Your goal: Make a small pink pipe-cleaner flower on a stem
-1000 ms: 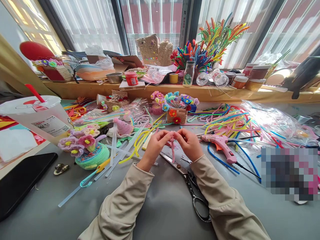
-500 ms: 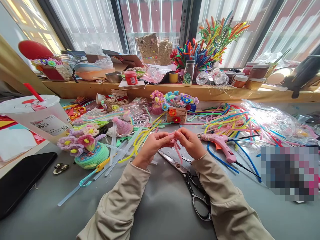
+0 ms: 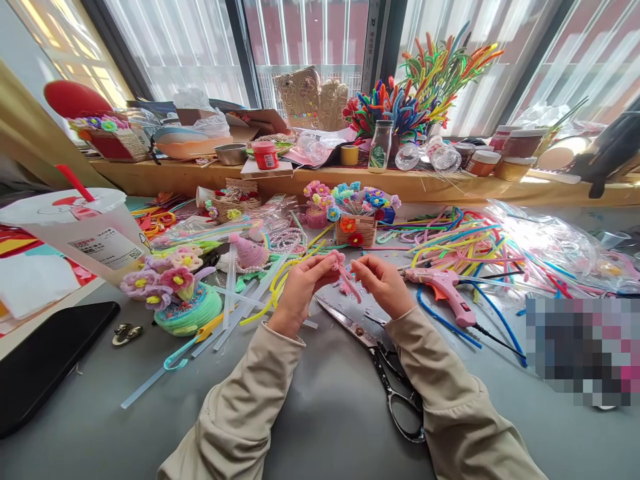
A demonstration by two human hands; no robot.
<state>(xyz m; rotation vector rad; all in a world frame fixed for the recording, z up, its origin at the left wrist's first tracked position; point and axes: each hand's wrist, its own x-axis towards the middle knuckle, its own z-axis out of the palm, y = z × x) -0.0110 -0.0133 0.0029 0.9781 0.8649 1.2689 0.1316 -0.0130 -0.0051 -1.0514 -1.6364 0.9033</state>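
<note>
Between the thumb and fingers of my left hand [image 3: 302, 291] is a pink pipe cleaner [image 3: 344, 269], looped at the top with its tails hanging down to the right. My right hand [image 3: 384, 287] is a little to the right of it, with thumb and fingertips pinched together. Whether anything is in that pinch is too small to make out. Just below both hands, scissors [image 3: 369, 340] with black handles lie on the grey table, blades slightly parted. Small pink scraps [image 3: 346, 288] show on the table behind the pipe cleaner.
A pink glue gun [image 3: 449, 288] lies right of my right hand, beside a heap of coloured pipe cleaners [image 3: 465, 243]. Clear glue sticks [image 3: 250, 303], a green pot of fuzzy flowers [image 3: 187, 310], a plastic cup [image 3: 95, 240] and a black phone [image 3: 53, 360] are on the left.
My right fingertips have come away from the pink pipe cleaner, leaving a small gap. In my left hand its loop now shows more, and its tails slant to the right.
</note>
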